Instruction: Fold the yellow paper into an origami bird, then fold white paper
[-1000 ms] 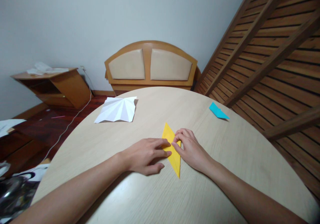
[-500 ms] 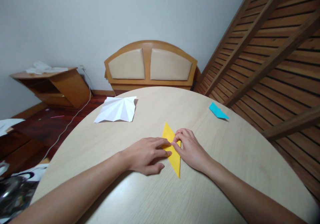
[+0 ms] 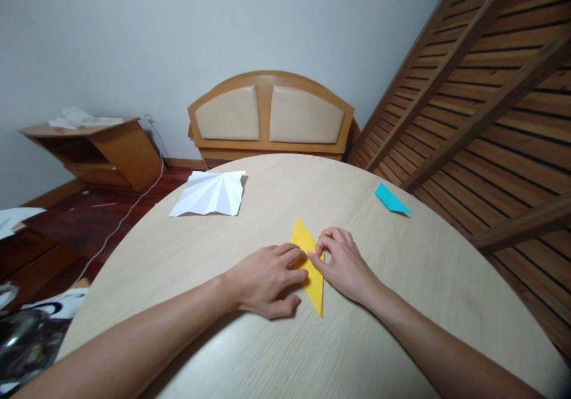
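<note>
Head view is showing the yellow folded paper [image 3: 311, 265] lying mid-table [image 3: 401, 304], long axis running toward the near edge; left hand [image 3: 267, 277] is pressing flat, right hand [image 3: 345, 265] is pinching its middle

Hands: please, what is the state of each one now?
Left hand: open, fingers pressing flat on the yellow paper.
Right hand: fingers curled, pinching the paper's edge.

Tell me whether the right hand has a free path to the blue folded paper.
Probably yes: bare table lies between the right hand and the blue folded paper. Both hands now press the yellow folded paper.
</note>
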Action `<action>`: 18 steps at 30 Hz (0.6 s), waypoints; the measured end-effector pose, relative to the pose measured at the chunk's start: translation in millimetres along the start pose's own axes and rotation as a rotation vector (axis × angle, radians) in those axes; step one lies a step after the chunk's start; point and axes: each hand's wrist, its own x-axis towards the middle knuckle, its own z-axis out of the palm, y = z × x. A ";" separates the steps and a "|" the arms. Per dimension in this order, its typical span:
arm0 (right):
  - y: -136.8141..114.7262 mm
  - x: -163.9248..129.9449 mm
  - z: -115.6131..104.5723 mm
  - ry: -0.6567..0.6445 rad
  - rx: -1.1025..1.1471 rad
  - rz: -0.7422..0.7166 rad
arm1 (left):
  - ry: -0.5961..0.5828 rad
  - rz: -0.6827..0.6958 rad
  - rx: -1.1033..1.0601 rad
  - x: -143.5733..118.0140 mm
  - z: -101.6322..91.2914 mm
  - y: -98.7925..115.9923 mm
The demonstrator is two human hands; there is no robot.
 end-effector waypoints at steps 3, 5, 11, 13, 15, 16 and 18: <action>-0.9 0.4 -1.0 -0.002 -0.010 0.011 | 0.002 -0.004 0.000 -0.5 1.7 -0.3; -1.7 0.5 -2.1 -0.002 -0.016 0.022 | 0.017 -0.006 -0.011 -1.4 3.3 -1.3; -2.8 1.0 -1.1 0.010 -0.006 0.041 | 0.006 -0.019 -0.020 -1.3 3.9 0.6; -1.9 1.7 -0.5 0.015 -0.004 0.045 | 0.000 -0.040 -0.024 -0.4 2.4 2.8; 0.2 2.8 -3.2 0.006 0.001 0.033 | -0.003 -0.062 -0.032 0.4 1.2 4.8; 1.9 3.3 -6.5 -0.011 0.014 0.010 | -0.002 -0.069 -0.035 0.7 0.9 5.5; 6.6 3.9 -16.7 -0.082 0.064 -0.076 | -0.002 -0.075 -0.041 1.0 0.8 6.5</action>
